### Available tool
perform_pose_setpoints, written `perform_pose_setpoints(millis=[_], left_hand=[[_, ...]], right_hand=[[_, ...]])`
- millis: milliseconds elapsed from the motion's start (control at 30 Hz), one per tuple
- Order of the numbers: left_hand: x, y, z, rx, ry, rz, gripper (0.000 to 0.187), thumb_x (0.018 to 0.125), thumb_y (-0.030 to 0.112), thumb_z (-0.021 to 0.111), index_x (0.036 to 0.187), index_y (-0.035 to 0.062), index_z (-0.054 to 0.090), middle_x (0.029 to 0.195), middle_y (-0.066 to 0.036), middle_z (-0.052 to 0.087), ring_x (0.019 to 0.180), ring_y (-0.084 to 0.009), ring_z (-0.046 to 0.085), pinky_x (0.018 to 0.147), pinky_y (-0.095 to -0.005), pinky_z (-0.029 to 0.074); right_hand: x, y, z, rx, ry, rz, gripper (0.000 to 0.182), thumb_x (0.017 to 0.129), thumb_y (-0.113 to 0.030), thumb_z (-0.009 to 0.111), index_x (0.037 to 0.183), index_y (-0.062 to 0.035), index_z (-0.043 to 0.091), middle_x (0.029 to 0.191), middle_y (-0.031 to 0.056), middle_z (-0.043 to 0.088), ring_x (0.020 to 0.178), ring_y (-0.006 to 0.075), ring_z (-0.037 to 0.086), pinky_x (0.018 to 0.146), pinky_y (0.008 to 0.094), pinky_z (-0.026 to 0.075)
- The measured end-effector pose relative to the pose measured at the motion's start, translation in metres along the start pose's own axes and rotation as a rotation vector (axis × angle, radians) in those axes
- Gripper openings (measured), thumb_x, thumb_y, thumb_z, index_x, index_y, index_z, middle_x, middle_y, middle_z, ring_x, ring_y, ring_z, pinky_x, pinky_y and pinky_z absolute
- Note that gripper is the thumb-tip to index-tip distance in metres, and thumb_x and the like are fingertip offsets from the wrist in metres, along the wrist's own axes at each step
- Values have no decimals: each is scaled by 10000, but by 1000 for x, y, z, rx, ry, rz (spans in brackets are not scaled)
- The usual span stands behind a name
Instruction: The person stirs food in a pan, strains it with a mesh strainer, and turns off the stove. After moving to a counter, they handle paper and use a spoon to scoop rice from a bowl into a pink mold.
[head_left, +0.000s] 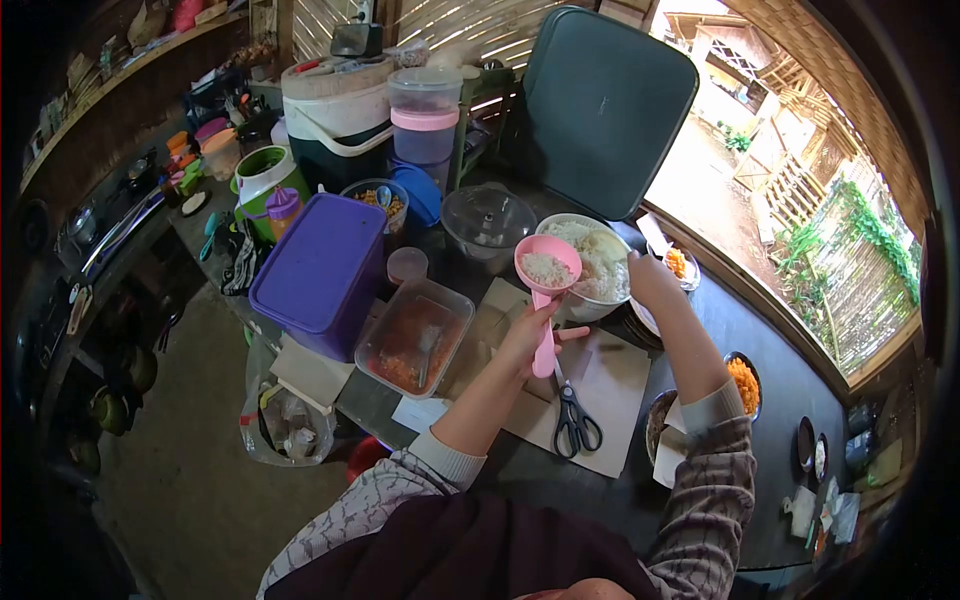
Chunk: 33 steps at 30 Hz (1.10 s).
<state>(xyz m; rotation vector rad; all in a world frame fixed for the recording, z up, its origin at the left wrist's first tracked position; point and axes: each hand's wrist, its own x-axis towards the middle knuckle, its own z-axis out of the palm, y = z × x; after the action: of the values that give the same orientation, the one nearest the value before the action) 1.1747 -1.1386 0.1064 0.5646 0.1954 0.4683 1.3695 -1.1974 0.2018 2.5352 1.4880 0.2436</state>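
Note:
My left hand (pixel 522 340) is closed around the handle of a pink ladle (pixel 544 364). White rice (pixel 548 268) lies in its round bowl, tilted up over the near left rim of a white tub of cooked rice (pixel 602 300). At the tub's right rim is my right hand (pixel 652 282), its fingers curled and partly hidden; I cannot tell what it grips, though a pale, rounded shape (pixel 606 244) lies in the rice beside it. Below the ladle, black-handled scissors (pixel 577 424) rest on brown paper sheets (pixel 618 385).
Left of the paper stands a clear container of red sauce (pixel 412 345) with a spoon inside, beside a purple box (pixel 322 270). Behind are a clear bowl (pixel 488 222) and a large dark tray (pixel 608 110) leaning upright. Shredded orange food (pixel 743 385) sits right of my right arm.

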Motion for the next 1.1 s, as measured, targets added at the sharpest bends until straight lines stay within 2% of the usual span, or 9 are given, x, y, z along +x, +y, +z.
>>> perform_pose_setpoints(millis=[133, 200, 433, 633, 667, 700, 800, 933, 1100], left_hand=[[3, 0, -4, -63, 15, -30, 483, 877, 208, 492, 1291, 73, 280, 1284, -60, 388, 885, -297, 623, 339, -175, 419], [6, 0, -8, -105, -55, -24, 381, 902, 220, 447, 1231, 105, 292, 1148, -56, 451, 881, -313, 623, 352, -210, 459], [7, 0, -8, -31, -57, -19, 341, 911, 218, 422, 1208, 95, 310, 1126, -60, 455, 883, -316, 622, 351, -210, 461], [8, -1, -9, -49, -67, -1, 373, 915, 213, 410, 1245, 95, 281, 1131, -73, 448, 879, -319, 623, 352, -215, 470], [8, -2, -9, -44, -61, 4, 374, 915, 212, 411, 1244, 94, 281, 1139, -69, 450, 877, -320, 623, 352, -215, 470], [8, -2, -9, -38, -56, 8, 374, 914, 212, 411, 1244, 93, 280, 1146, -64, 452, 875, -321, 623, 352, -215, 471], [7, -1, -7, -26, -56, 18, 380, 914, 211, 409, 1249, 92, 273, 1186, -53, 443, 879, -321, 622, 358, -214, 473], [6, -1, -7, -20, -63, 0, 455, 898, 191, 435, 1300, 92, 244, 1276, -37, 389, 956, -320, 589, 340, -181, 442], [6, -1, -6, -19, -48, -6, 445, 904, 196, 420, 1301, 98, 244, 1281, -40, 385, 959, -312, 589, 345, -181, 449]], right_hand=[[-10, 4, -13, -12, -74, -43, 224, 749, -32, 481, 960, 28, 523, 847, 222, 611, 823, 351, 613, 691, 431, 504], [-14, 5, -23, 5, -117, -80, 221, 706, -23, 503, 916, 27, 553, 867, 226, 609, 854, 349, 604, 741, 420, 492], [-1, 7, -22, 47, -258, -36, 272, 670, -23, 496, 921, 12, 594, 915, 206, 614, 904, 332, 589, 807, 391, 465], [-4, 35, -19, 259, -273, -92, 297, 689, -46, 495, 962, 13, 597, 908, 184, 624, 838, 283, 605, 723, 344, 471], [-2, 37, -18, 325, -308, -29, 285, 701, -47, 486, 956, 13, 596, 743, 154, 619, 653, 224, 605, 571, 319, 473], [-1, 36, -19, 322, -306, -26, 285, 701, -47, 486, 956, 13, 596, 743, 154, 619, 653, 224, 605, 571, 319, 473], [4, 31, -15, 486, -419, 70, 263, 716, -35, 462, 939, -18, 601, 502, 27, 479, 378, 104, 437, 338, 248, 321], [0, 44, -18, 564, -433, 55, 231, 704, -57, 468, 880, 0, 607, 552, 85, 543, 408, 135, 498, 370, 273, 381], [-4, 43, -26, 738, -541, 186, 197, 758, -73, 494, 915, -23, 604, 540, 12, 489, 388, 76, 407, 334, 218, 317]])
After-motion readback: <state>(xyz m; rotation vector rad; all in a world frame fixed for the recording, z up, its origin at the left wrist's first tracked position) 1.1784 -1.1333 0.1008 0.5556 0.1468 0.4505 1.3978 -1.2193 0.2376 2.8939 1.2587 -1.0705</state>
